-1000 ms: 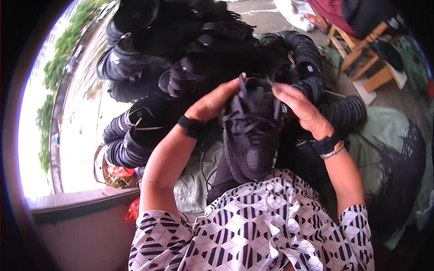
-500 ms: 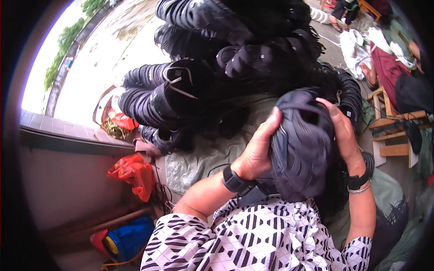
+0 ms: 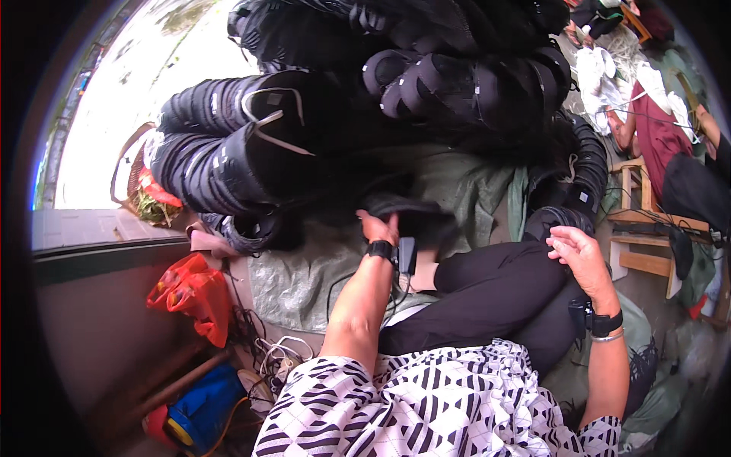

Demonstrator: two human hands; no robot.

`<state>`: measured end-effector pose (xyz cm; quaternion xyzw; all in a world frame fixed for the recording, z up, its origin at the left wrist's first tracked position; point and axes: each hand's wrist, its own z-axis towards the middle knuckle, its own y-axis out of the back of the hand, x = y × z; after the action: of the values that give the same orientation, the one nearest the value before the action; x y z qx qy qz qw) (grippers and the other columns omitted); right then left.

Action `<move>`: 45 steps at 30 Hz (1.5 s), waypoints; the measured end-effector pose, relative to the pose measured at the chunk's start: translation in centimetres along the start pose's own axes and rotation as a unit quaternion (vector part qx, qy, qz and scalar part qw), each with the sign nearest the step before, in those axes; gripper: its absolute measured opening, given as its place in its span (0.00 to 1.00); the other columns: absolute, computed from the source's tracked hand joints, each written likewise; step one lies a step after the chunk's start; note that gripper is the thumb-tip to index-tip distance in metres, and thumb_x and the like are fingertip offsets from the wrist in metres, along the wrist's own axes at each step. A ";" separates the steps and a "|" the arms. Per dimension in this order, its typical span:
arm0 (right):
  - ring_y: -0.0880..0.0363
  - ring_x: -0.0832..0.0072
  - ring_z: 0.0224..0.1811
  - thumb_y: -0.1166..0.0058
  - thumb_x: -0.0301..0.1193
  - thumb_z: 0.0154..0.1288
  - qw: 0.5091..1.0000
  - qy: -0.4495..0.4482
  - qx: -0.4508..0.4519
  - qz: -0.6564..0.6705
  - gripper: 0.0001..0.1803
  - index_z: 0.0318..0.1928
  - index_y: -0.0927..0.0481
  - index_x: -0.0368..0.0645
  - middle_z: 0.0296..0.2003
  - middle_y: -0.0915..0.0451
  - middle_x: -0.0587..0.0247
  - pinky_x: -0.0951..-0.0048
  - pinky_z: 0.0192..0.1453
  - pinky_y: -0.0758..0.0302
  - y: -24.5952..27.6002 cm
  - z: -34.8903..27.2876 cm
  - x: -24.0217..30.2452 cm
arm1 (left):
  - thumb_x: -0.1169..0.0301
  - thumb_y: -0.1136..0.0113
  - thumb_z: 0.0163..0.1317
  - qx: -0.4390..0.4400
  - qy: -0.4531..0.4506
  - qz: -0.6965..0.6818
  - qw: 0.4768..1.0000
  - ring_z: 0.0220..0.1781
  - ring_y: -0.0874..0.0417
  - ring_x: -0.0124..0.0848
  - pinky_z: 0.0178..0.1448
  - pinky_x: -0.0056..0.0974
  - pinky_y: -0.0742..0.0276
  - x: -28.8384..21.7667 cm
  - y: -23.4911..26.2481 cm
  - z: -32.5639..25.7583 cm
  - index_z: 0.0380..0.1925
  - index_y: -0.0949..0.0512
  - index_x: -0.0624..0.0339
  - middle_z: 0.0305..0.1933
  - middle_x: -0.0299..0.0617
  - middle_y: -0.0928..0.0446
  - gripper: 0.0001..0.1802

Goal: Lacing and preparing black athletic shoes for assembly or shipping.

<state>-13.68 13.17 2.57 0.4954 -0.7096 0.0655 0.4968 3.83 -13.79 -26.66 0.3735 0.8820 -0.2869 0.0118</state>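
Observation:
My left hand reaches forward over the tarp with a black fabric piece that looks like a shoe upper. The piece is smeared by motion, and part of my grip is hidden behind it. My right hand is raised beside my right knee, its fingers loosely bent and nothing visible in them. Close to it lies a dark fabric piece. In front of me, nested stacks of black shoe uppers rise to the left, with a white lace tied around one. More black uppers are piled at the back.
A grey-green tarp covers the floor. On the left are a red plastic bag, a blue bag and tangled cables. At right stands a wooden stool, near another person's arm. My crossed legs fill the middle.
Both hands held the dark bundle near my chest before. Now they are apart: the left has moved forward with a black piece, the right rests out by my knee. My legs have come into view.

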 end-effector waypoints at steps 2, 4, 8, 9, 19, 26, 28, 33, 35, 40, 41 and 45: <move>0.22 0.78 0.43 0.45 0.29 0.62 1.000 -0.007 0.004 0.004 0.18 0.52 0.25 0.36 0.42 0.21 0.60 0.76 0.47 0.26 0.3 -0.1 -0.3 | 0.42 0.58 0.66 -0.035 -0.022 -0.017 0.999 0.58 0.28 0.43 0.59 0.53 0.29 -1.1 -0.8 2.1 0.53 0.31 0.57 0.57 0.43 0.29 0.31; 0.23 0.78 0.43 0.45 0.28 0.62 0.997 0.022 -0.015 -0.069 0.18 0.52 0.25 0.36 0.42 0.20 0.60 0.76 0.48 0.27 1.8 -1.1 -1.1 | 0.36 0.54 0.59 -0.001 -0.060 0.226 0.972 0.62 0.33 0.43 0.61 0.56 0.34 1.4 -2.7 1.1 0.56 0.33 0.54 0.57 0.43 0.31 0.37; 0.21 0.77 0.41 0.45 0.25 0.59 0.994 0.017 0.048 -0.100 0.17 0.49 0.24 0.35 0.43 0.19 0.59 0.75 0.49 0.26 1.1 -3.0 2.8 | 0.25 0.54 0.46 0.062 0.051 0.408 0.909 0.74 0.55 0.47 0.70 0.61 0.60 1.0 -3.6 0.5 0.69 0.50 0.49 0.73 0.47 0.53 0.57; 0.20 0.74 0.42 0.45 0.23 0.58 0.988 0.058 0.089 -0.116 0.17 0.49 0.24 0.35 0.43 0.20 0.58 0.74 0.49 0.25 0.3 -3.1 4.4 | 0.27 0.54 0.48 0.043 0.047 0.378 0.924 0.73 0.53 0.47 0.70 0.61 0.58 0.4 -3.2 1.6 0.68 0.49 0.50 0.72 0.47 0.50 0.54; 0.26 0.47 0.52 0.44 0.50 0.59 0.798 0.008 0.498 0.338 0.40 0.56 0.32 0.22 0.54 0.31 0.32 0.56 0.54 0.28 2.1 -6.2 13.8 | 0.34 0.67 0.62 0.073 -0.196 0.630 0.748 0.63 0.31 0.45 0.65 0.38 0.39 5.2 -4.8 3.9 0.56 0.35 0.81 0.60 0.58 0.31 0.50; 0.27 0.47 0.53 0.45 0.51 0.60 0.812 0.189 0.407 0.374 0.39 0.54 0.32 0.22 0.53 0.30 0.33 0.56 0.55 0.28 1.2 -7.9 9.8 | 0.25 0.66 0.52 0.142 0.005 0.609 0.781 0.75 0.52 0.41 0.73 0.55 0.66 2.0 -1.9 4.3 0.70 0.59 0.59 0.74 0.48 0.53 0.58; 0.27 0.47 0.53 0.46 0.51 0.61 0.797 0.252 0.394 0.382 0.39 0.54 0.31 0.22 0.53 0.30 0.34 0.55 0.55 0.29 1.5 -10.1 8.0 | 0.21 0.64 0.46 0.077 0.115 0.554 0.821 0.75 0.54 0.41 0.71 0.61 0.71 0.3 -2.1 4.4 0.70 0.64 0.54 0.75 0.49 0.57 0.63; 0.27 0.47 0.53 0.47 0.51 0.61 0.792 0.357 0.293 0.400 0.38 0.53 0.31 0.23 0.53 0.29 0.34 0.55 0.56 0.29 2.9 -10.5 4.0 | 0.24 0.58 0.48 0.122 0.132 0.686 0.705 0.76 0.57 0.43 0.72 0.58 0.70 2.4 -1.8 2.9 0.71 0.66 0.54 0.75 0.50 0.60 0.62; 0.27 0.47 0.53 0.47 0.51 0.62 0.770 0.412 0.282 0.396 0.38 0.53 0.31 0.23 0.52 0.29 0.35 0.55 0.56 0.29 3.5 -12.2 2.0 | 0.28 0.55 0.51 0.115 0.100 0.734 0.662 0.73 0.51 0.44 0.70 0.59 0.62 -0.4 -2.0 2.0 0.69 0.58 0.56 0.72 0.51 0.52 0.57; 0.20 0.71 0.39 0.52 0.37 0.69 0.904 0.167 -0.098 0.381 0.18 0.48 0.26 0.32 0.38 0.19 0.57 0.71 0.47 0.25 6.9 -10.1 -10.6 | 0.51 0.50 0.65 0.306 0.230 0.720 0.579 0.33 0.25 0.29 0.35 0.33 0.34 -3.9 1.5 1.7 0.33 0.25 0.57 0.31 0.37 0.25 0.19; 0.21 0.76 0.37 0.50 0.34 0.68 0.924 0.105 -0.181 0.320 0.17 0.51 0.26 0.35 0.39 0.19 0.60 0.76 0.44 0.26 6.7 -7.7 -15.1 | 0.54 0.50 0.65 0.271 0.223 0.745 0.567 0.31 0.24 0.28 0.32 0.31 0.33 -3.5 2.4 0.7 0.33 0.24 0.58 0.30 0.37 0.24 0.17; 0.21 0.57 0.46 0.44 0.48 0.59 0.970 -0.034 -0.240 0.038 0.39 0.57 0.35 0.26 0.44 0.22 0.39 0.67 0.48 0.24 6.4 1.2 -23.8 | 0.62 0.50 0.65 0.204 0.194 0.774 0.567 0.33 0.22 0.27 0.36 0.35 0.26 -2.5 4.1 -4.4 0.41 0.23 0.62 0.34 0.38 0.22 0.15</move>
<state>-19.02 30.85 -13.78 0.3368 -0.7390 -0.1045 0.5741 9.25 -10.85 -24.42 0.9527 0.1550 -0.2607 -0.0189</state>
